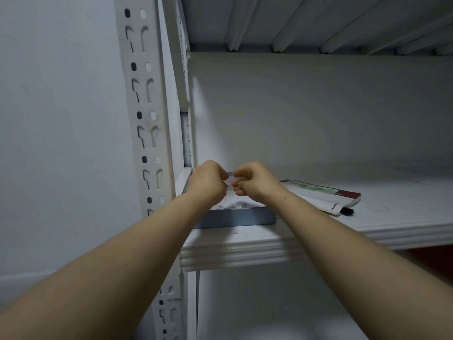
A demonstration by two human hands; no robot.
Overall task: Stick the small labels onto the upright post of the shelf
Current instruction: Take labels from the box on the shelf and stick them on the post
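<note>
Pinching a small label between curled fingertips of left hand and right hand, knuckles almost touching; held just above a speckled sheet in a shallow grey tray; resting at the left end of the shelf, just beside the slotted upright post; further right, a booklet with a black pen at its near corner.
</note>
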